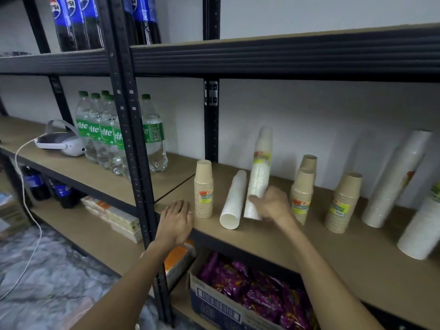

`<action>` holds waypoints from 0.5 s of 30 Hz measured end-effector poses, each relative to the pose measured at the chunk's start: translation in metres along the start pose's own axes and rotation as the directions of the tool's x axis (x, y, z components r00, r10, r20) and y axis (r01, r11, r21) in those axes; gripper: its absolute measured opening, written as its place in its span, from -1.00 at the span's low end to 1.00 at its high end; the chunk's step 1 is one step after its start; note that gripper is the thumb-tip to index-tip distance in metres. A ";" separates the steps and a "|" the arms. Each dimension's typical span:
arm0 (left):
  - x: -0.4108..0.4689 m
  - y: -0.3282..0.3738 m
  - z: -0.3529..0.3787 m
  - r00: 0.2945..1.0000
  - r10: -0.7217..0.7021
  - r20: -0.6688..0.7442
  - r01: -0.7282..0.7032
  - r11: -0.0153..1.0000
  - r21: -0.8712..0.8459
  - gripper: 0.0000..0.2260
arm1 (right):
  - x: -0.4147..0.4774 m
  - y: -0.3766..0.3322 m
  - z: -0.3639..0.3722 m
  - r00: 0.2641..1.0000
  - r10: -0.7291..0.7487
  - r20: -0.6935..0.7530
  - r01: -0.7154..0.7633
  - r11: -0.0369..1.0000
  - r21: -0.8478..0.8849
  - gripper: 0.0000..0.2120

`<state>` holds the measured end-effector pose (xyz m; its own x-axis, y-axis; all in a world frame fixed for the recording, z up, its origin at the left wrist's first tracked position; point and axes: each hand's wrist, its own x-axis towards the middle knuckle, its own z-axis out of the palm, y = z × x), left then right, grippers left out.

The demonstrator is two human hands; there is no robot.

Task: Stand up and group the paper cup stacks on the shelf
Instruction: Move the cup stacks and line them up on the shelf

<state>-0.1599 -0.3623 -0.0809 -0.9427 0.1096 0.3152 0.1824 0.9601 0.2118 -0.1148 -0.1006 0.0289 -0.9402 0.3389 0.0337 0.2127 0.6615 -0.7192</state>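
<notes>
Middle shelf, brown board on black metal frame, contents left to right:

- Right hand: fingers wrapped around the lower part of a tall wrapped white cup stack, which stands nearly upright, leaning slightly, its base at the shelf front.
- Left hand: flat, palm down, fingers spread on the shelf edge, holding nothing; just left of a short brown cup stack, which stands upright, rim down.
- Lying white cup stack: on its side between the brown stack and the held stack, open end toward the shelf front, close beside the held one.
- Two brown cup stacks right of the right hand, one behind the other, both tilted.
- Another brown cup stack further right, leaning.
- Two large white cup stacks at far right, leaning against the wall; a broader one at the frame edge.

Beyond the black upright post: clear green-capped soda bottles, a white headset with white cable.

Upper shelf: dark cola bottles.

Lower shelf: carton of purple packets, flat boxes.
</notes>
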 end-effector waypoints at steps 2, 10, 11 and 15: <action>-0.001 -0.001 0.001 1.000 -0.001 -0.004 0.001 1.000 -0.005 -0.26 | 0.003 0.005 0.007 0.989 -0.082 -0.122 0.086 0.996 0.029 -0.55; 0.001 -0.001 0.001 1.000 0.001 -0.012 -0.002 1.000 -0.014 -0.24 | 0.020 0.031 0.031 0.980 -0.088 -0.181 0.133 0.958 0.255 -0.60; 0.001 -0.001 0.001 1.000 0.000 -0.013 0.000 1.000 -0.014 -0.24 | 0.020 0.032 0.032 0.980 -0.097 -0.176 0.142 0.954 0.264 -0.58; 0.001 0.001 0.001 1.000 -0.003 0.009 0.003 1.000 -0.006 -0.22 | 0.021 0.036 0.038 0.977 -0.090 -0.194 0.147 0.941 0.304 -0.53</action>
<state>-0.1613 -0.3614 -0.0811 -0.9456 0.1095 0.3063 0.1817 0.9588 0.2184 -0.1367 -0.0951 -0.0227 -0.8858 0.4018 0.2321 -0.0185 0.4693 -0.8828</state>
